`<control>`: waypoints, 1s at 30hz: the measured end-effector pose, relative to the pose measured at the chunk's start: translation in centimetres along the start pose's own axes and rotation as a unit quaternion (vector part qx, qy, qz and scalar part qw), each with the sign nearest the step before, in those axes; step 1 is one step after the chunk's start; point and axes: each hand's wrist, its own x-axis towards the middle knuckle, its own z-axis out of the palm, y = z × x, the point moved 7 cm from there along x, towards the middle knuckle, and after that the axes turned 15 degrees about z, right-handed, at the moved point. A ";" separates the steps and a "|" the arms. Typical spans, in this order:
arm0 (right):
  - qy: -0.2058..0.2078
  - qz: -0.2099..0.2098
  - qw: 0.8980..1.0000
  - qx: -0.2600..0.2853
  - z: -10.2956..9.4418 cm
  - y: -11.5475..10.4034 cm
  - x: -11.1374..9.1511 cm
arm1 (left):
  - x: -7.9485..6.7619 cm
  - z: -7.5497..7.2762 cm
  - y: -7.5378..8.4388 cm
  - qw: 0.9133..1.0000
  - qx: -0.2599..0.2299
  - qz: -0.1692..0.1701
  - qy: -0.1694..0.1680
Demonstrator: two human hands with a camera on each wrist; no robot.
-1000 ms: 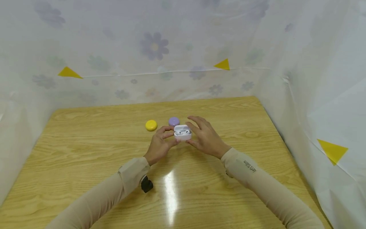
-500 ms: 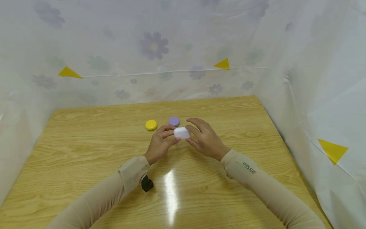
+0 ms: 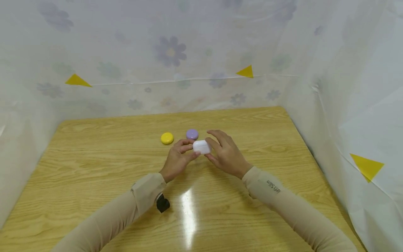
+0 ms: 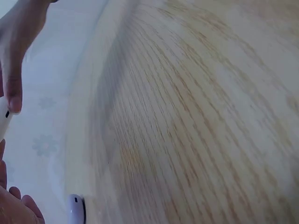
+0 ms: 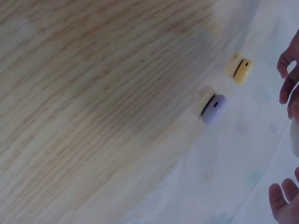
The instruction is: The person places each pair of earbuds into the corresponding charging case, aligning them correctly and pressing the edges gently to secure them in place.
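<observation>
A small white earbud case [image 3: 202,147], its lid down, is held up over the table between both hands. My left hand [image 3: 177,159] pinches its left end, thumb at the front and fingers behind. At the right end, my right hand [image 3: 229,154] has its index fingertip on the top and its thumb low at the side. The left wrist view catches the right thumb against the case [image 4: 3,122], beside a small dark slot. Only an edge of the case [image 5: 295,137] shows in the right wrist view. Behind the case lie a purple round case [image 3: 192,134] and a yellow round case [image 3: 167,138].
The wood-grain table [image 3: 126,157] ends at a flowered white curtain [image 3: 170,91] at the back. White sheeting [image 3: 355,115] hangs along the right side, with yellow triangles [image 3: 366,167] stuck on it. A black wrist device [image 3: 162,203] hangs under the left sleeve.
A second ago the earbud case's lid was raised, with earbuds visible inside. By half a second ago the lid was down. Both hands have stayed almost in place.
</observation>
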 end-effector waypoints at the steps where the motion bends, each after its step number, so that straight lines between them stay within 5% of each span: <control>1: -0.005 0.005 1.000 0.005 0.0 0.1 0.1 | 0.0 0.0 0.3 1.000 0.013 0.016 -0.002; 7: -0.052 0.072 0.995 0.051 0.7 2.1 0.8 | 0.0 0.0 1.9 0.983 0.133 0.123 -0.018; 9: -0.072 0.098 0.991 0.063 1.1 3.1 1.1 | -0.2 0.1 2.2 0.965 0.206 0.157 -0.042; 13: -0.117 0.140 0.981 0.062 2.5 4.7 1.4 | -1.1 0.8 2.2 0.910 0.337 0.215 -0.105; 15: -0.140 0.154 0.977 0.052 3.3 5.4 1.5 | -1.5 1.1 1.9 0.895 0.368 0.215 -0.130; 22: -0.242 0.191 0.951 0.001 6.7 8.3 1.9 | -2.4 1.2 1.1 0.895 0.376 0.152 -0.183; 30: -0.309 0.240 0.920 -0.018 8.5 10.8 2.1 | -2.7 0.8 0.9 0.897 0.372 0.135 -0.198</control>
